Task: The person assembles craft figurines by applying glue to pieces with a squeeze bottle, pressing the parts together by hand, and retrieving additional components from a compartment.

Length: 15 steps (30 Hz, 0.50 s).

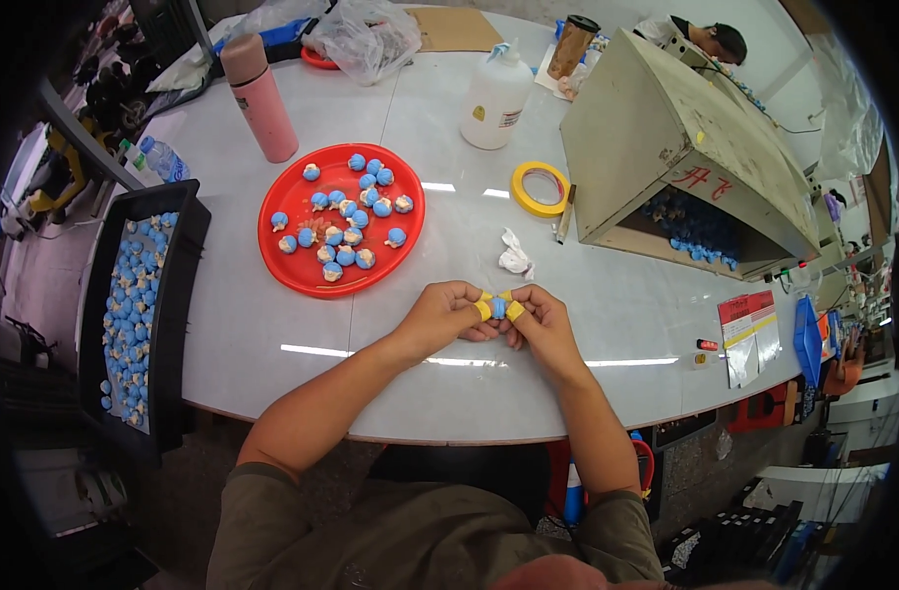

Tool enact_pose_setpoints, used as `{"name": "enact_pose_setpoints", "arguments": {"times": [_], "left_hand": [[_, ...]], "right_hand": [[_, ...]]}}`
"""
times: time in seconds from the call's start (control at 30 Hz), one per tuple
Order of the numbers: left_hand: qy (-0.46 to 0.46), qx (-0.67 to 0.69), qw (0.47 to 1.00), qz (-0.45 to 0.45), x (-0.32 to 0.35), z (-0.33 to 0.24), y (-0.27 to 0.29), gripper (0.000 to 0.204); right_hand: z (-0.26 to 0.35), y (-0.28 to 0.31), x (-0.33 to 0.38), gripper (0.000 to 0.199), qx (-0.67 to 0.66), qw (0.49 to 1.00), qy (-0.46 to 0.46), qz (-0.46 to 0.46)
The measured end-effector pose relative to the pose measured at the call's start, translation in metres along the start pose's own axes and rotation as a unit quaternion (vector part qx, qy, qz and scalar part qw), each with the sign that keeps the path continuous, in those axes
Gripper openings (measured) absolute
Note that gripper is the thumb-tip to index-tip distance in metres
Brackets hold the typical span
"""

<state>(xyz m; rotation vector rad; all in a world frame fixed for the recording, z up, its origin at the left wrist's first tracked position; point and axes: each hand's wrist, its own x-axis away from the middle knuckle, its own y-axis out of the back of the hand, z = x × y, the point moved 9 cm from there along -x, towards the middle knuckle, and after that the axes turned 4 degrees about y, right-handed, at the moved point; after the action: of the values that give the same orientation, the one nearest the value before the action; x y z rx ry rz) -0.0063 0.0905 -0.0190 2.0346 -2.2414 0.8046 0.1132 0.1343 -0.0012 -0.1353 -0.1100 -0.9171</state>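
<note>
Piece [498, 308], blue, at the clock's centre: I see, remotely, left hand [441, 313] and right hand [545, 323] pinching it (unfinished, I judge). Balls [332, 271] lie on a plate [292, 270] at ten, in a bin [180, 295] at nine; which are done, I can't tell.

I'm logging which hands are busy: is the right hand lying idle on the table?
No, the right hand and left hand together hold a small blue piece between their yellow-tipped fingers.
</note>
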Motion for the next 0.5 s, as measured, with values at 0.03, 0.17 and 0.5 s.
{"name": "enact_pose_setpoints", "arguments": {"times": [0.03,0.17,0.5], "left_hand": [[-0.008,-0.011,1.0,0.012,-0.0001,-0.0014,-0.0019,0.025],[0.002,-0.009,1.0,0.009,-0.0009,-0.0003,-0.002,0.026],[-0.019,-0.018,1.0,-0.01,-0.0036,0.001,-0.0031,0.024]], "right_hand": [[-0.0003,0.0005,0.0002,0.015,-0.001,1.0,-0.002,-0.001],[0.005,-0.0014,0.0019,0.015,0.02,1.0,0.006,0.0],[0.002,-0.0015,-0.0001,0.015,0.031,0.999,0.033,-0.005]]}}
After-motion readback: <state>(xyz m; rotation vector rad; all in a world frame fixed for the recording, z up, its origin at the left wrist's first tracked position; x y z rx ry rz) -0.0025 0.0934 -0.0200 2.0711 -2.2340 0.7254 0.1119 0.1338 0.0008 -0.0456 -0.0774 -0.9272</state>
